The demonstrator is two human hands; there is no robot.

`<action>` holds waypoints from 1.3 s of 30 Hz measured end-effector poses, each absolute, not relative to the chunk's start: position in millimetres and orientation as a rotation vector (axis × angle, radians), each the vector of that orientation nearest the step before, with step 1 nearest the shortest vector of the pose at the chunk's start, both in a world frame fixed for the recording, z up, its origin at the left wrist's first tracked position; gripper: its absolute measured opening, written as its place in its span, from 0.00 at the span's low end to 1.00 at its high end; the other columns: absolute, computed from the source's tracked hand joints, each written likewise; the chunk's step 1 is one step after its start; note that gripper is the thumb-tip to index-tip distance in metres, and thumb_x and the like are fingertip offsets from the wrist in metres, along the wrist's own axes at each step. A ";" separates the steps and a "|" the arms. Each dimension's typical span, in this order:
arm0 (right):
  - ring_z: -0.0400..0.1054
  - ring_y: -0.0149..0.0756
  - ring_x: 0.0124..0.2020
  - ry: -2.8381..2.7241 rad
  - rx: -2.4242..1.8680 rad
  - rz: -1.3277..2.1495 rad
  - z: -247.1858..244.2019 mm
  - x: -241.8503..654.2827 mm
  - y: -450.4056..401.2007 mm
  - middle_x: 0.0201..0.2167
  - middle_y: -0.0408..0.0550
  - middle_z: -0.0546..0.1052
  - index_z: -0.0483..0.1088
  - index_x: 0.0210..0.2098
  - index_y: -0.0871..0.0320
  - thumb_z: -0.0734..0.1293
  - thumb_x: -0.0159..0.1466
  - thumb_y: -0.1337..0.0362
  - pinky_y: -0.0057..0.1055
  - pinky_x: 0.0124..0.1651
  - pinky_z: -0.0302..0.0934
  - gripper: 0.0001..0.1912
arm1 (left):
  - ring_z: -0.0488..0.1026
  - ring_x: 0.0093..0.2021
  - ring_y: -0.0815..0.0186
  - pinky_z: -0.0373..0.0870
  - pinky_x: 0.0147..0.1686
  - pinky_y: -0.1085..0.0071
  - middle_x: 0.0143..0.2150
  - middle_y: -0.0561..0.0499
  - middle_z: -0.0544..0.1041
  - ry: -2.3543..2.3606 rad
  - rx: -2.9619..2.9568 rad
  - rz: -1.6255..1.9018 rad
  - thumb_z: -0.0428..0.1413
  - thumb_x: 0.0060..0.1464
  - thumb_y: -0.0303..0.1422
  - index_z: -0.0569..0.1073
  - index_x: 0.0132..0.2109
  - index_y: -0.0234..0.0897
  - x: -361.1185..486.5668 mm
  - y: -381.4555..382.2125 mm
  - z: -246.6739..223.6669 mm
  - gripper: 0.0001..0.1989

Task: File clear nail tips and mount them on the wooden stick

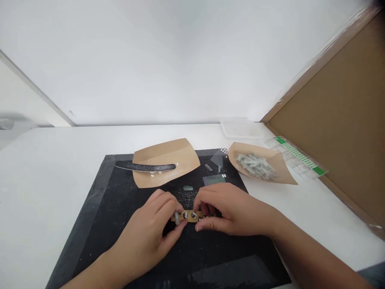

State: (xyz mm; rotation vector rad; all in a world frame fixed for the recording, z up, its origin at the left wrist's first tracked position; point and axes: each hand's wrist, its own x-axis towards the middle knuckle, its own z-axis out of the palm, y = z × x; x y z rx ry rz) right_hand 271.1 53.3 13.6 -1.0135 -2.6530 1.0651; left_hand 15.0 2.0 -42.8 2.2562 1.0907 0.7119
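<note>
A narrow gold-tan nail tip stand [189,216] with round dark studs and small white bits on it lies on the black mat [126,249]. My left hand [156,224] pinches its left end, where a clear nail tip [177,218] stands. Over the right part, my right hand [225,208] has its thumb in front and its index finger behind, closed around the stand. My right fingers hide that end. Just beyond the stand lies a loose clear nail tip [188,188].
A kraft paper tray [171,148] at the back holds white bits, with a dark nail file [144,166] across it. Another paper tray [282,168] holds many clear nail tips. Film sheets [214,180] lie between. A clear case [300,156] with green labelling is near the cardboard [339,100].
</note>
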 end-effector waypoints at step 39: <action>0.69 0.32 0.36 -2.673 -1.125 1.104 28.9 289.3 52.3 0.38 0.40 0.76 0.72 0.43 0.53 0.71 0.66 0.70 0.27 0.36 0.59 0.08 | 0.69 0.47 0.58 0.72 0.43 0.63 0.43 0.48 0.75 1.099 2.259 0.713 0.56 0.68 0.28 0.70 0.45 0.40 15.6 3.4 -39.6 0.02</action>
